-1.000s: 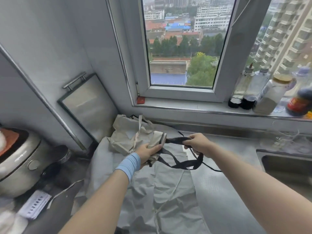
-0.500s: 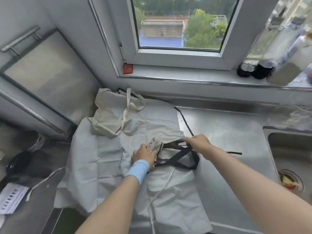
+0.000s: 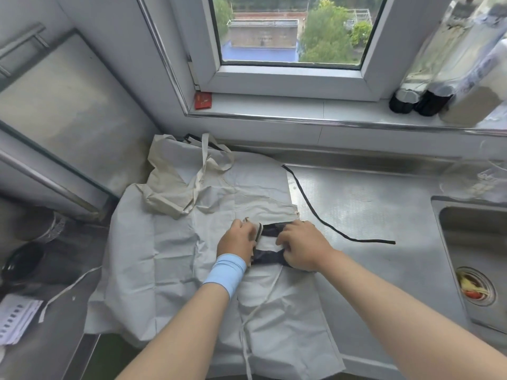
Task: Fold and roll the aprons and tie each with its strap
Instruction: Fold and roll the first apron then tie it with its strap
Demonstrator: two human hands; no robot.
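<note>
A small rolled beige apron (image 3: 260, 235) lies on the counter between my hands, with a black strap (image 3: 267, 257) wound around it. My left hand (image 3: 237, 241), a blue band on its wrist, grips the roll's left end. My right hand (image 3: 303, 246) pinches the black strap against the roll's right side. The strap's loose tail (image 3: 323, 223) runs off to the right across the steel. Under the roll a pale grey apron (image 3: 164, 259) lies spread flat. A crumpled beige apron (image 3: 175, 182) with a loop strap sits behind it near the wall.
The steel counter (image 3: 370, 215) runs right to a sink (image 3: 477, 259) with scraps in its drain. Dark bottles (image 3: 419, 101) stand on the windowsill. A metal board (image 3: 55, 105) leans at the left, with a pot (image 3: 24, 259) and a paper pad (image 3: 13, 316) below.
The roll has come down from mid-air onto the spread grey apron. My right hand has moved in close to the roll, and the strap's loop is pulled tighter around it.
</note>
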